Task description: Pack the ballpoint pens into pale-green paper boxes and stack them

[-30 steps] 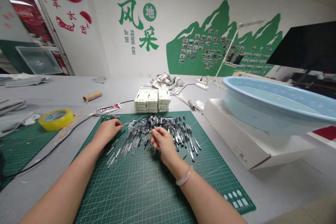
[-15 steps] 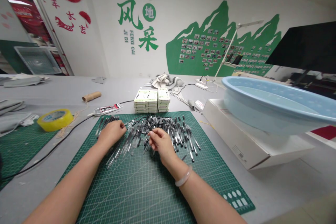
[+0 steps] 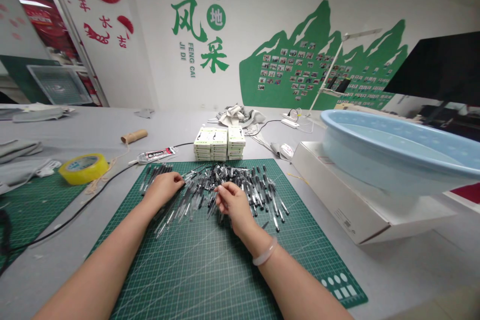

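Observation:
A heap of clear black-capped pens (image 3: pixel 240 182) lies spread across the far half of a green cutting mat (image 3: pixel 210 270). My left hand (image 3: pixel 164 186) rests on the left side of the heap, fingers curled over several pens. My right hand (image 3: pixel 232 201) sits at the middle of the heap, thumb and fingers pinched on a pen. A pale bangle circles my right wrist. A small group of pens (image 3: pixel 153 174) lies apart at the mat's far left corner.
Stacked white-and-green small boxes (image 3: pixel 219 143) stand just beyond the mat. A glue tube (image 3: pixel 155 154), a cardboard core (image 3: pixel 134 136), yellow tape (image 3: pixel 84 168) and a black cable (image 3: pixel 63 223) lie left. A blue basin (image 3: pixel 397 147) rests on a white box (image 3: pixel 352 200) at right.
My left hand has slid to the right into the pen heap, leaving a small group of pens behind at the mat's far left. The right hand has barely moved.

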The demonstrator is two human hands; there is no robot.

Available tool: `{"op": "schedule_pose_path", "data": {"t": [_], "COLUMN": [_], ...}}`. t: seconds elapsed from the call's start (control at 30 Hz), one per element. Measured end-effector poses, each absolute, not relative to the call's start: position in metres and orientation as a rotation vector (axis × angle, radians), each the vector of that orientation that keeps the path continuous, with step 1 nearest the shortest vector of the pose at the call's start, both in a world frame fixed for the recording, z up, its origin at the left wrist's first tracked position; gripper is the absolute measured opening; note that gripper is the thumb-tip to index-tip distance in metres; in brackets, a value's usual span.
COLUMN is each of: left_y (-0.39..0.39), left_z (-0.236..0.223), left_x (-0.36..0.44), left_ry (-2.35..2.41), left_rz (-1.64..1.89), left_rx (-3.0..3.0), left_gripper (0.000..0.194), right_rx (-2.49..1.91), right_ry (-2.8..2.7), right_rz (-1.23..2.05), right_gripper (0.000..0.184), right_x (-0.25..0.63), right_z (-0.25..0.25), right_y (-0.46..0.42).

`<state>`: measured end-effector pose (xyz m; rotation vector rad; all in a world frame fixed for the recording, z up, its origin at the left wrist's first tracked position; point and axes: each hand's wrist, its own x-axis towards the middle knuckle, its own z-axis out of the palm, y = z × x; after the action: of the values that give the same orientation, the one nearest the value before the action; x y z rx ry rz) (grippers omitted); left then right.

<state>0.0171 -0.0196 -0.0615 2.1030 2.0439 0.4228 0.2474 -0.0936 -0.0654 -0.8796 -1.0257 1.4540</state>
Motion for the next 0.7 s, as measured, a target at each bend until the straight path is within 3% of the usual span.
{"op": "schedule_pose_path", "data": {"t": [0.17, 0.27, 0.4, 0.7], "left_y": [-0.034, -0.049, -0.066, -0.073], "left_z": [-0.045, -0.032, -0.029, -0.036], "left_x": [0.036, 0.063, 0.1, 0.119], "left_ry": [1.988, 1.62, 1.115, 1.014], "left_rz": [0.642, 0.791, 0.711, 0.862], "left_rx": [2.112, 2.066, 1.748, 1.672], "left_gripper": [0.025, 0.025, 0.029, 0.026], "right_rx": [-0.871, -0.777, -0.684, -0.669], "right_ry": [-0.943, -0.777, -0.677, -0.657], "right_rz": [1.498, 1.477, 1.45, 1.467], "right_gripper": [0.022, 0.02, 0.017, 0.019], "right_x": [0.246, 0.246, 0.248, 0.249], "right_z": [-0.063, -0.06, -0.055, -0.055], "right_y": [-0.095, -0.096, -0.095, -0.095]}}
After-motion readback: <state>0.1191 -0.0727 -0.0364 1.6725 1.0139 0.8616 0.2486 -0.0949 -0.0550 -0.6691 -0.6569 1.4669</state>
